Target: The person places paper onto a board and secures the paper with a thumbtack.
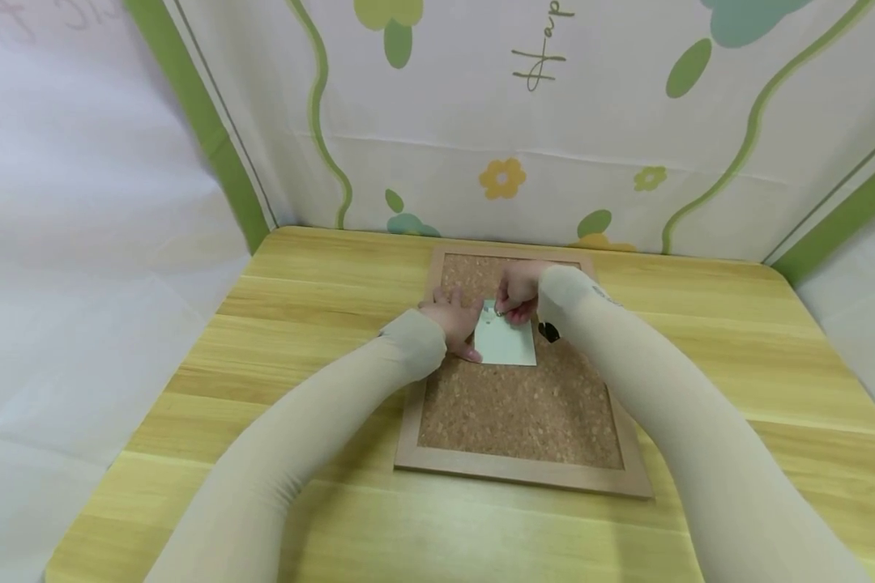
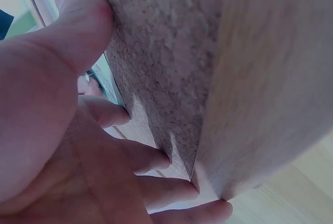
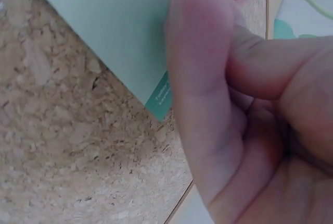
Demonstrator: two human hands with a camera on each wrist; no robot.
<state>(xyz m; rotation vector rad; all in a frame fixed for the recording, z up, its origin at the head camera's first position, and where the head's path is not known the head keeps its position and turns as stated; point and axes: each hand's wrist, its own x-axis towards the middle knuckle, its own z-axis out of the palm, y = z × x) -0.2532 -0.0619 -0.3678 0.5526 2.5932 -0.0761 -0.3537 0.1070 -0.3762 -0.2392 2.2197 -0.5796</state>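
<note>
A pale green sheet of note paper (image 1: 506, 344) lies on a wood-framed cork board (image 1: 518, 413). My left hand (image 1: 454, 320) rests spread at the sheet's left edge, with the thumb by its lower left corner. In the left wrist view the fingers (image 2: 171, 187) lie across the cork and the wooden frame. My right hand (image 1: 519, 293) is over the upper part of the sheet. Its thumb and forefinger pinch a small brassy pin (image 1: 499, 313) near the top edge. The curled fingers (image 3: 200, 78) hide the pin in the right wrist view.
The board lies on a wood-grain table (image 1: 299, 324). Behind the table hangs a white cloth (image 1: 437, 105) with flowers and green vines. A small black object (image 1: 549, 332) shows beside my right wrist.
</note>
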